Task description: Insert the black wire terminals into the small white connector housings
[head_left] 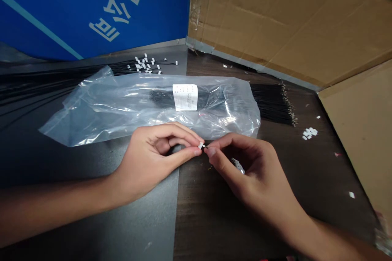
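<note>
Between thumb and fingertips, my left hand pinches a small white plastic connector housing. Close against it, my right hand is pinched on the end of a thin dark wire, most of which my fingers hide. The two hands almost meet at the connector; how deep the wire end sits in it cannot be made out. Just behind them lies a clear plastic bag with a white label. Bare terminal ends of a black wire bundle stick out of its right end.
Black wires with white connectors lie behind the bag, running left. Several loose white housings sit at the right. A blue panel and cardboard walls enclose the back and right of the dark tabletop.
</note>
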Motion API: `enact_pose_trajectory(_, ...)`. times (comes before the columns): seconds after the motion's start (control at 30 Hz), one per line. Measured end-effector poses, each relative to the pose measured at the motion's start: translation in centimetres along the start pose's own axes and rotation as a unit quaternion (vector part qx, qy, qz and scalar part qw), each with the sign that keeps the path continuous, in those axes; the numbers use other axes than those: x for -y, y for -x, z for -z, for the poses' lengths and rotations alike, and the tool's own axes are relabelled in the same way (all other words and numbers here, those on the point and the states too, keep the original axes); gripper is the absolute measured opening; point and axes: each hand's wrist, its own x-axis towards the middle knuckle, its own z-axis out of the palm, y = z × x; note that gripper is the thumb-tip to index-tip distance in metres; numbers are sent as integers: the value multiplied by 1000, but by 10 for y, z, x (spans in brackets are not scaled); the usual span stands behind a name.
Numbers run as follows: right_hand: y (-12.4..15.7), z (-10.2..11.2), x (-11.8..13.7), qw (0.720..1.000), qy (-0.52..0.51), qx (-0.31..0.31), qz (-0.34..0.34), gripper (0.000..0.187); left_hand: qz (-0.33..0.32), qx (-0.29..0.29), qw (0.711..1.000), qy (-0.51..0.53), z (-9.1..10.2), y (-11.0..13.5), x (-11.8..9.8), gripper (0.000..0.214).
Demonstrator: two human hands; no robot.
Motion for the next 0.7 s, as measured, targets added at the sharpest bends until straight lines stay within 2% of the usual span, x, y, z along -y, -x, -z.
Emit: enact_pose_trajectory(0.7,0,1,1,1000,17,18,-17,14,-3,16,1000,-3,2,0,0,19)
